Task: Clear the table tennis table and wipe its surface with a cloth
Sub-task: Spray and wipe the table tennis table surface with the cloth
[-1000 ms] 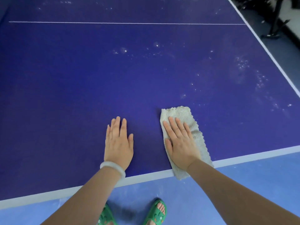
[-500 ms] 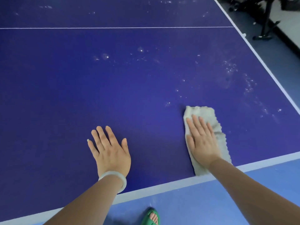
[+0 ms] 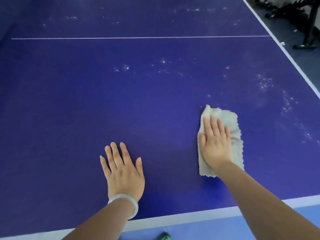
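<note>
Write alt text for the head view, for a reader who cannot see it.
A person's right hand presses a pale cloth flat on a dark blue table tennis table, while the left hand, a pale bangle on its wrist, rests flat to the left. White specks dot the surface beyond the cloth.

Indoor sports room; the counter (image 3: 86,101) is a table-tennis top, dark blue, with white edge bands (image 3: 173,220) and a thin white centre line (image 3: 138,38); blue floor (image 3: 199,231) below; black stand (image 3: 310,23) at far right.
</note>
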`<move>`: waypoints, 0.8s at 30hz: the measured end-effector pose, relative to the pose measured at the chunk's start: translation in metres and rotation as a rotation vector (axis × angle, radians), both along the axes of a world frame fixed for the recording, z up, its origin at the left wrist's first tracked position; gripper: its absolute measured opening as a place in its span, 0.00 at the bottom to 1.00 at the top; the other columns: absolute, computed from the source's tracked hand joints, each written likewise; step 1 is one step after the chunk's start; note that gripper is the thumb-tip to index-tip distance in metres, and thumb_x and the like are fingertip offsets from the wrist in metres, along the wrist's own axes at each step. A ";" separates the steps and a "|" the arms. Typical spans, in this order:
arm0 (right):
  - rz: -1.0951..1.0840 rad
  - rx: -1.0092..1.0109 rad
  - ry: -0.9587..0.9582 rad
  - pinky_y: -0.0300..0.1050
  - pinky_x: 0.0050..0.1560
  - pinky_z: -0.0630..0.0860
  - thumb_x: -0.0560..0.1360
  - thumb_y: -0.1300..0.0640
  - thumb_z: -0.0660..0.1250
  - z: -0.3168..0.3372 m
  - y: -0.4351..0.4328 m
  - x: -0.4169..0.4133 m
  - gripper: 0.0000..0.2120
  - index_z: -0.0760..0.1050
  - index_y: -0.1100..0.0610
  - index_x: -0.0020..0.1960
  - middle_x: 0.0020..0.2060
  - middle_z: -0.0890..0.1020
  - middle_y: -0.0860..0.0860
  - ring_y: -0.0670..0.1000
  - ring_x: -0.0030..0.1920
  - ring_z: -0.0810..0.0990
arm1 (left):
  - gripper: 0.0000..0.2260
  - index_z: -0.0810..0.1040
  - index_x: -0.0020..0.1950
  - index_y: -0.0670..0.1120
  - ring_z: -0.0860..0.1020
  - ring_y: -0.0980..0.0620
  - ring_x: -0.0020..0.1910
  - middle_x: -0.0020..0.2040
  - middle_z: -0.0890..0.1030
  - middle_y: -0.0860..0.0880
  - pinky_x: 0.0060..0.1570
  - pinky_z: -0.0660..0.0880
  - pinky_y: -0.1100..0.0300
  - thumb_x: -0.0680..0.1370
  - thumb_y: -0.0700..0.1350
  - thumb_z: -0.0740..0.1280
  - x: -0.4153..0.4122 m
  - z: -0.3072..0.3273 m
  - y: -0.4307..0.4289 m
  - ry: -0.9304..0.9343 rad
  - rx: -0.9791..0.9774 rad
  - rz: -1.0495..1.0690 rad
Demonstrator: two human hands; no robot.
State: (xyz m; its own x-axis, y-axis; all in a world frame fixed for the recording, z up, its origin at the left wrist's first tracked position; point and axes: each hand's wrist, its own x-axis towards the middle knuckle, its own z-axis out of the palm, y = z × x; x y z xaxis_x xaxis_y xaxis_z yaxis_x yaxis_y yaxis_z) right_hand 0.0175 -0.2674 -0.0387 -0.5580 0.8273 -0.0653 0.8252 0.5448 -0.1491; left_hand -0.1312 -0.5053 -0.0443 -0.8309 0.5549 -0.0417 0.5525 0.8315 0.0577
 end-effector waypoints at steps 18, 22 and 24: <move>-0.218 -0.033 0.039 0.56 0.78 0.41 0.83 0.48 0.43 0.005 -0.007 -0.018 0.27 0.47 0.52 0.81 0.80 0.49 0.52 0.54 0.80 0.44 | 0.32 0.60 0.78 0.38 0.55 0.36 0.78 0.77 0.60 0.36 0.75 0.55 0.37 0.81 0.57 0.43 0.000 -0.001 0.000 -0.015 -0.007 0.010; -0.027 0.003 0.046 0.56 0.78 0.41 0.81 0.47 0.40 0.006 -0.069 -0.057 0.29 0.48 0.54 0.81 0.80 0.50 0.54 0.56 0.80 0.46 | 0.32 0.60 0.77 0.37 0.57 0.36 0.77 0.77 0.61 0.35 0.74 0.55 0.37 0.81 0.57 0.44 0.000 0.000 0.001 -0.012 -0.002 0.003; 0.272 -0.023 0.035 0.56 0.78 0.41 0.82 0.47 0.42 0.005 -0.083 -0.090 0.28 0.48 0.52 0.81 0.80 0.50 0.51 0.55 0.80 0.45 | 0.31 0.60 0.77 0.37 0.57 0.36 0.77 0.77 0.61 0.35 0.74 0.56 0.37 0.81 0.56 0.45 0.000 0.001 0.001 -0.008 -0.006 0.000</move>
